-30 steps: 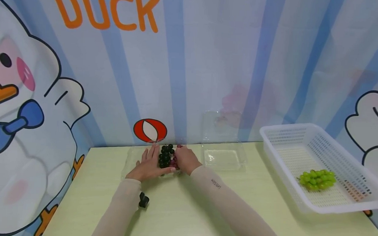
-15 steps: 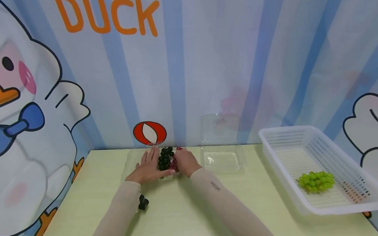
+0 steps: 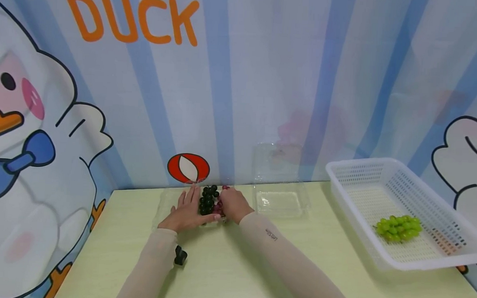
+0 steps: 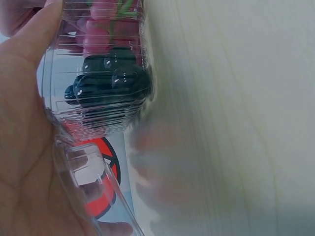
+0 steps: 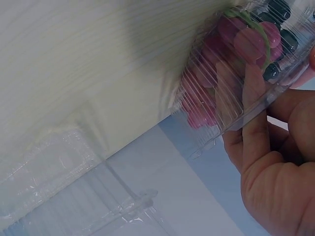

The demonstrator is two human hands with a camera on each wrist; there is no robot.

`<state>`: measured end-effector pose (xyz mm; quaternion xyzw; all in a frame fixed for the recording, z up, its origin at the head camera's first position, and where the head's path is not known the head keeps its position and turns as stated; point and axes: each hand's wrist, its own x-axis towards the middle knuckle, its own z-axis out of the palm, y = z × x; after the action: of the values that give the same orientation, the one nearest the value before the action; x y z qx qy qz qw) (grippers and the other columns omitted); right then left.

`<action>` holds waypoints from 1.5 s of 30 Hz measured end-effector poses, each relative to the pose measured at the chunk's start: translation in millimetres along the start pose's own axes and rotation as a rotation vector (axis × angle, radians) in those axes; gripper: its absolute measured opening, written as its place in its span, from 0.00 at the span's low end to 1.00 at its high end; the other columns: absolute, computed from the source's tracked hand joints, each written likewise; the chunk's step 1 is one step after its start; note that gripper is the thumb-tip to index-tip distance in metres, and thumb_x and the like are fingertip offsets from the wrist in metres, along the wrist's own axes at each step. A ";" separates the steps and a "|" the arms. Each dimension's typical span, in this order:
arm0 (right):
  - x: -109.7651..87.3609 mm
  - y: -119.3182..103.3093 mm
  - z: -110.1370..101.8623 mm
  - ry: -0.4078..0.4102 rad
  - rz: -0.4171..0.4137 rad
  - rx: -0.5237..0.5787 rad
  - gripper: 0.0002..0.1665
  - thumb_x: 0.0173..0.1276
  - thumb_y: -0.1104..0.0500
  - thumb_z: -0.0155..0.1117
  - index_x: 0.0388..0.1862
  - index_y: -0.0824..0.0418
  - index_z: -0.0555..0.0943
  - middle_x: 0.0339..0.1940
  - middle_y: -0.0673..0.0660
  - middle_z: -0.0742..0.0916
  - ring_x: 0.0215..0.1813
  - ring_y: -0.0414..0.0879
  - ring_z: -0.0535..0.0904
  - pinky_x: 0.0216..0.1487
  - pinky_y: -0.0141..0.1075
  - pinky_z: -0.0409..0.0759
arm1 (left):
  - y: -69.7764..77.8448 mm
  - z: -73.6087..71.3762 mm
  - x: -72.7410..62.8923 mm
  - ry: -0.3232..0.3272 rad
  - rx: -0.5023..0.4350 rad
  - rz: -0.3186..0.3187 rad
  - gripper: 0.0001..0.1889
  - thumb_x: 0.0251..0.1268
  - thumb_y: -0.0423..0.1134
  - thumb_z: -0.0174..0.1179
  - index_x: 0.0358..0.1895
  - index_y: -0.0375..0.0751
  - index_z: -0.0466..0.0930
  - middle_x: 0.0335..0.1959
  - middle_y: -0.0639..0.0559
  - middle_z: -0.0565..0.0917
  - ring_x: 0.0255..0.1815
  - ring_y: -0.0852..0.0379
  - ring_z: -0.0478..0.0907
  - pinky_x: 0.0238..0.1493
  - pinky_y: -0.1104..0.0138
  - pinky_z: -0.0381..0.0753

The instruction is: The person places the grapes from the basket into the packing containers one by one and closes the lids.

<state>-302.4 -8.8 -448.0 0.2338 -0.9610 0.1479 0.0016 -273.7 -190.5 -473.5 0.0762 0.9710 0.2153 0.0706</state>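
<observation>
A clear plastic clamshell box point(image 4: 54, 64) stands at the table's back edge, its lid point(image 3: 165, 201) folded out to the left. Inside lie a bunch of dark grapes point(image 3: 207, 202) and, to their right, a bunch of red grapes point(image 5: 249, 45). With fingers straight, my left hand point(image 3: 188, 212) rests on the lid side while its thumb lies along the box's front rim. My right hand point(image 3: 236, 204) reaches over the right rim, bent fingers point(image 5: 254, 93) between the ribbed wall and the red grapes, holding them. Its thumb is hidden.
A second clear clamshell point(image 3: 281, 199) stands open to the right, its lid upright against the striped curtain point(image 3: 265, 79). Farther right, a white basket point(image 3: 363, 216) contains green grapes point(image 3: 399, 228). A small black object point(image 3: 180, 256) is at the left wrist.
The head view has tilted slightly. Both hands stay at the box, with hardly any visible movement of the grapes.
</observation>
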 end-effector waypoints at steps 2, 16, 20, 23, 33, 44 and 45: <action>0.2 0.2 0.9 -0.006 0.004 0.001 0.14 0.74 0.66 0.63 0.25 0.59 0.83 0.24 0.49 0.80 0.28 0.44 0.73 0.34 0.34 0.74 | -0.3 0.3 -0.2 -0.002 0.000 0.000 0.68 0.52 0.82 0.56 0.84 0.46 0.31 0.85 0.46 0.32 0.83 0.33 0.33 0.68 0.23 0.45; 1.5 1.4 1.5 -0.016 0.013 0.010 0.13 0.71 0.68 0.65 0.25 0.58 0.83 0.25 0.50 0.82 0.28 0.44 0.74 0.34 0.34 0.75 | -2.6 -0.4 1.6 -0.017 -0.005 0.003 0.68 0.52 0.83 0.55 0.84 0.46 0.29 0.85 0.45 0.32 0.83 0.33 0.31 0.68 0.23 0.43; 1.3 2.7 2.6 -0.014 0.011 0.024 0.12 0.72 0.67 0.64 0.27 0.59 0.85 0.25 0.50 0.83 0.28 0.43 0.73 0.34 0.34 0.75 | -2.8 0.1 1.9 -0.017 -0.005 0.005 0.69 0.51 0.83 0.55 0.84 0.46 0.29 0.85 0.44 0.33 0.83 0.32 0.32 0.68 0.23 0.43; 1.2 3.9 3.4 -0.004 0.003 0.027 0.12 0.71 0.68 0.64 0.26 0.59 0.85 0.24 0.50 0.82 0.27 0.43 0.73 0.33 0.34 0.75 | -3.0 0.9 1.8 -0.018 -0.013 0.006 0.68 0.52 0.82 0.56 0.84 0.46 0.29 0.85 0.44 0.33 0.83 0.32 0.31 0.67 0.22 0.43; 2.2 3.6 0.8 -0.011 0.005 0.049 0.14 0.73 0.67 0.63 0.25 0.60 0.84 0.23 0.49 0.81 0.27 0.43 0.72 0.32 0.33 0.74 | -1.2 -1.1 0.5 -0.015 -0.012 -0.001 0.69 0.51 0.83 0.56 0.83 0.47 0.28 0.85 0.45 0.32 0.83 0.33 0.30 0.69 0.23 0.42; 0.7 2.9 -0.2 -0.010 0.016 0.053 0.15 0.73 0.67 0.63 0.24 0.59 0.82 0.22 0.49 0.80 0.27 0.42 0.71 0.32 0.33 0.74 | -1.0 -0.7 1.0 -0.011 -0.017 0.005 0.68 0.52 0.82 0.57 0.84 0.45 0.31 0.85 0.45 0.33 0.83 0.33 0.31 0.68 0.22 0.43; 0.5 2.7 -0.4 -0.012 0.018 0.052 0.15 0.73 0.67 0.63 0.24 0.59 0.83 0.22 0.49 0.80 0.27 0.42 0.72 0.32 0.33 0.74 | -1.5 -0.4 1.3 -0.010 -0.015 0.005 0.68 0.52 0.82 0.56 0.84 0.45 0.31 0.85 0.45 0.33 0.83 0.33 0.31 0.67 0.22 0.43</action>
<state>-304.1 -6.6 -448.3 0.2258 -0.9589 0.1715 -0.0117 -275.2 -191.7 -474.0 0.0793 0.9687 0.2226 0.0757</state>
